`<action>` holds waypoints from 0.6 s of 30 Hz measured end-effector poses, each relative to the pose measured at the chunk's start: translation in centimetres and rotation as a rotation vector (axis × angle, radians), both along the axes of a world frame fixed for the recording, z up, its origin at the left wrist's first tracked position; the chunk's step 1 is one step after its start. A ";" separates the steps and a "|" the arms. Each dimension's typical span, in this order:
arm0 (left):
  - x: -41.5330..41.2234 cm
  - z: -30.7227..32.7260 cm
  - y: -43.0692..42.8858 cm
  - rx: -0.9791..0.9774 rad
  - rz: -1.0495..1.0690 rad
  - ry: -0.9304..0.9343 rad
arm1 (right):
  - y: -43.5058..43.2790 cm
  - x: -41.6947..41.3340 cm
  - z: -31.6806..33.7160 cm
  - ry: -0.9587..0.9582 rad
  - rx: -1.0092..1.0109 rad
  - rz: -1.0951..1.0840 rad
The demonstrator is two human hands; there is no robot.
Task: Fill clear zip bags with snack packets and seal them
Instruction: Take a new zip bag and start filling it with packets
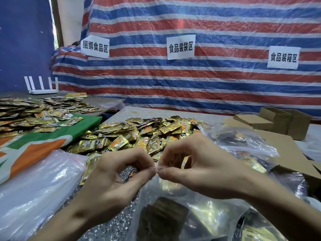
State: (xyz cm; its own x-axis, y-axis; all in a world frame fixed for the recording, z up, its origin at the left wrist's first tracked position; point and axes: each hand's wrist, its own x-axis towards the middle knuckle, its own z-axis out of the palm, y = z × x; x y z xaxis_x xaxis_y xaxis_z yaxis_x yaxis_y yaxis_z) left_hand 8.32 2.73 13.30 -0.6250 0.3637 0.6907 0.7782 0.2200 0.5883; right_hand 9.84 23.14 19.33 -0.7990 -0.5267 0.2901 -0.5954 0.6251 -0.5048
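Both hands are held up close together, and their fingertips nearly meet. The left hand [112, 176] pinches the top edge of a clear zip bag [205, 211] between thumb and forefinger, with the other fingers curled. The right hand [199, 164] pinches the same edge just beside it in the same way.

The bag hangs below the hands, over the near part of the counter [118, 221], which has a grey speckled surface. The bag is thin, glossy, wrinkled plastic, and gold and dark snack packets show through it.

Behind the hands lies a pile of snack packets [147, 131], small flat pouches of shiny gold foil with orange prints. Their writing is too small to read.

On the striped tarp [208, 80] of red, blue and white hang three paper signs: 捆绑食品区 [95, 46], 食品装袋区 [181, 47] and 食品装箱区 [283, 57].
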 end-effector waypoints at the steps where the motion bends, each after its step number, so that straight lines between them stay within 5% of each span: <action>1: 0.0 0.0 0.1 -0.001 -0.006 -0.023 | 0.0 0.0 -0.1 0.027 0.022 -0.011; 14: 0.1 0.4 0.1 -0.143 0.031 0.144 | 0.7 0.7 -0.3 0.086 0.039 -0.009; 18: -0.1 0.5 0.1 -0.126 -0.039 0.048 | 1.0 0.9 -0.6 0.109 0.051 0.004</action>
State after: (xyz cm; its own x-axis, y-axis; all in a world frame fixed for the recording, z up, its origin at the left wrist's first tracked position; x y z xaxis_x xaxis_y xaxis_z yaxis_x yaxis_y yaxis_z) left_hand 8.21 2.80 13.80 -0.5763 0.4729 0.6666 0.8139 0.2587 0.5202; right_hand 10.74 24.13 18.77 -0.7618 -0.5465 0.3478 -0.6478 0.6457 -0.4044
